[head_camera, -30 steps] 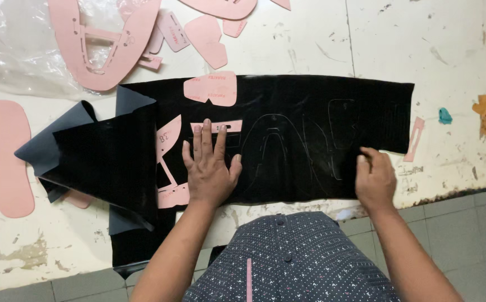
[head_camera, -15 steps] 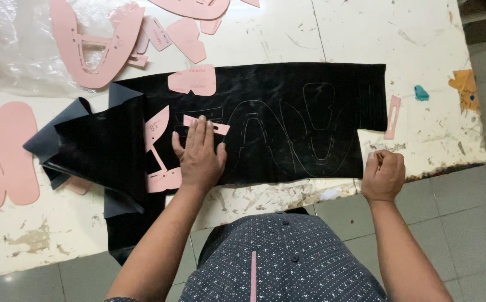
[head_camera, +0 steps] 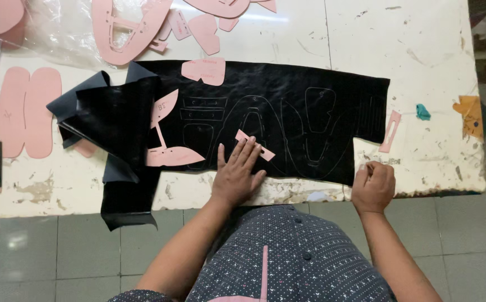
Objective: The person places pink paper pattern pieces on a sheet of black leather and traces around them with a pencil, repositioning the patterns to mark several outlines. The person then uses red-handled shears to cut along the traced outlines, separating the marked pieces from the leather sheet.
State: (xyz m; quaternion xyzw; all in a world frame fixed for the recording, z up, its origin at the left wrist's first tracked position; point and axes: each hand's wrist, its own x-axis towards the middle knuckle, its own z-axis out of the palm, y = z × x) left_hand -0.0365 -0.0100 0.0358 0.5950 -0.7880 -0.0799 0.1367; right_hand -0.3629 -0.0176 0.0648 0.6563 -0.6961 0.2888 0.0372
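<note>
Table (head_camera: 422, 45): white, stained, filled upper frame.
Black sheet (head_camera: 288, 106): flat at centre, folded at left.
Left hand (head_camera: 237, 174): fingers spread, flat on sheet and a small pink strip (head_camera: 254, 144).
Right hand (head_camera: 373, 185): fisted at sheet's lower right corner; contents unclear.

Shoemaking workshop: pink pattern templates (head_camera: 125, 28), traced black leather (head_camera: 288, 112), worn worktable (head_camera: 422, 45).

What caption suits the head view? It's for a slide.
Left hand flat on traced black sheet by a pink strip template; right hand fisted at its edge.
</note>
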